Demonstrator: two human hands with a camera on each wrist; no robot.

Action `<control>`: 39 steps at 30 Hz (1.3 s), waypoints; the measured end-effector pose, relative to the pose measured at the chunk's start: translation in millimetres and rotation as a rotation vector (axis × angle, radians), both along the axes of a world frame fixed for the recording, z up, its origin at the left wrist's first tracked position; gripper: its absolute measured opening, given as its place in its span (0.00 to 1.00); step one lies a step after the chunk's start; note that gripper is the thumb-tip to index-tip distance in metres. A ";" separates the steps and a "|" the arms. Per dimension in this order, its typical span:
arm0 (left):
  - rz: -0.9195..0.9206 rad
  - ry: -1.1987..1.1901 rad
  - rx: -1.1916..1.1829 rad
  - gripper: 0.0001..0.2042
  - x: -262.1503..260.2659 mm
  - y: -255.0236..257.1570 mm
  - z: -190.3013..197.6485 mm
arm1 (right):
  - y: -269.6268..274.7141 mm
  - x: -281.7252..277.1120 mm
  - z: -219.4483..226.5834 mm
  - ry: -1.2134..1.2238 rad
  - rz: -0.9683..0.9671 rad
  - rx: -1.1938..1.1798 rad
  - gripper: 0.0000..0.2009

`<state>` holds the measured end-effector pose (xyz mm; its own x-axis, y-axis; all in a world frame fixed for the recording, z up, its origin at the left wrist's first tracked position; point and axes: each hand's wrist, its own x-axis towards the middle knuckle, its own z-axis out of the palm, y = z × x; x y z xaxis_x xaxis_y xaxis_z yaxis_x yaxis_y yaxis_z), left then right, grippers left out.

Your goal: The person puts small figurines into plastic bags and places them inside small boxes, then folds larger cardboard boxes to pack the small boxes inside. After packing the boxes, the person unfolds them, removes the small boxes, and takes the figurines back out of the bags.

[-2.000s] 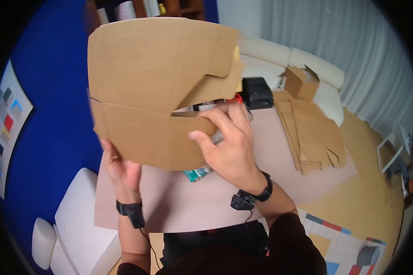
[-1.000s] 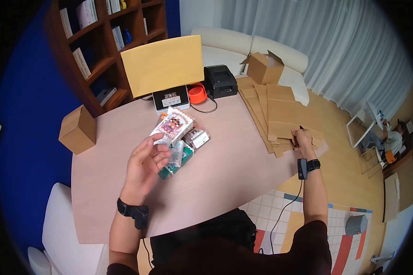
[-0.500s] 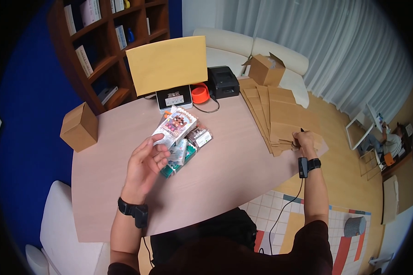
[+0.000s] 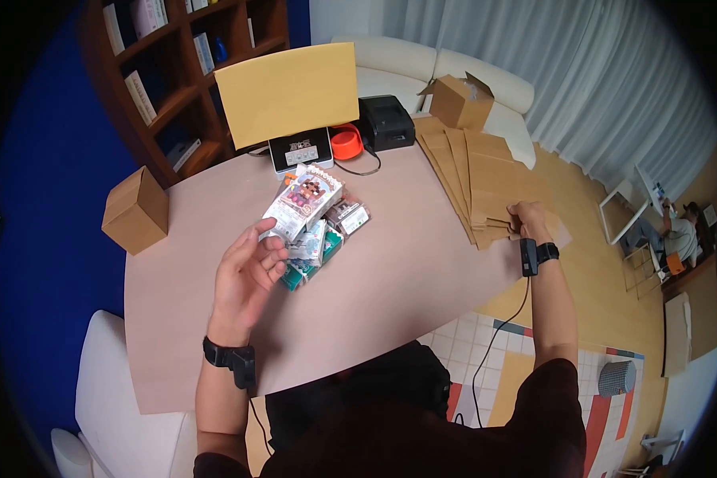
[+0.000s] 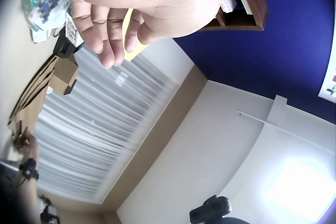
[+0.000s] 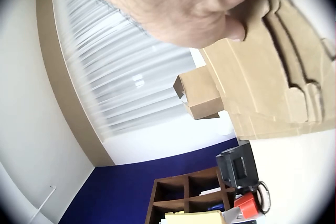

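In the head view my right hand is at the near right corner of a pile of flattened cardboard boxes, its fingers curled at the edge. The right wrist view shows the thumb lying against the top cardboard, with slots and tabs cut along one side. My left hand hovers palm up over the table, fingers loosely bent and holding nothing. Just beyond its fingertips lies a heap of plastic-wrapped packets: a white one with a pixel-like figure on top, a green one below, a brown one beside.
A closed small carton stands at the table's left edge. Along the back are a yellow panel, a black printer and an orange-red round object with a cable. An open carton sits behind the pile on the white sofa.
Two seconds ago both hands held a flattened cardboard box up before the head camera. The right hand has since moved right to the pile; the left came down empty beside the packets.
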<state>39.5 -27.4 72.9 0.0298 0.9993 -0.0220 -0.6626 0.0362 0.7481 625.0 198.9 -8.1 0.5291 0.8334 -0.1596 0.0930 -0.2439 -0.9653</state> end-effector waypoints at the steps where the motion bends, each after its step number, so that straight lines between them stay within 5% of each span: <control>1: -0.004 -0.001 0.004 0.17 -0.7 -1.0 -0.5 | 2.9 0.3 -0.8 -0.037 -0.005 0.021 0.06; 7: 0.004 -0.009 -0.005 0.17 -5.0 -6.0 -4.6 | 13.2 -2.0 -2.4 -0.177 -0.269 0.059 0.03; 16: 0.023 -0.012 0.013 0.17 -10.8 -8.2 -4.6 | -19.7 -10.2 9.5 -0.031 -0.003 0.208 0.07; 26: 0.079 0.137 0.015 0.17 -14.6 -10.9 0.2 | -18.9 -13.8 4.6 0.107 -0.070 0.173 0.06; 29: 0.089 0.132 -0.004 0.17 -16.6 -11.8 -3.9 | -28.8 -20.5 6.8 -0.146 -0.017 0.071 0.05; 31: 0.081 0.124 0.003 0.17 -18.2 -11.0 -6.9 | -50.4 -46.1 20.5 -1.604 -0.091 0.083 0.13; 36: 0.079 0.120 0.006 0.17 -10.3 -8.8 -6.1 | -17.9 -92.6 33.6 -1.417 0.219 0.016 0.29; 39: 0.045 0.121 0.008 0.18 -4.8 -7.6 -3.1 | -19.9 -150.8 43.3 -1.556 0.157 -0.076 0.35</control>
<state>34.7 -34.9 69.8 -0.0178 0.9997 -0.0148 -0.5685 0.0021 0.8227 474.3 179.0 35.2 0.1198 0.9097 0.3976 0.9775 -0.1782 0.1130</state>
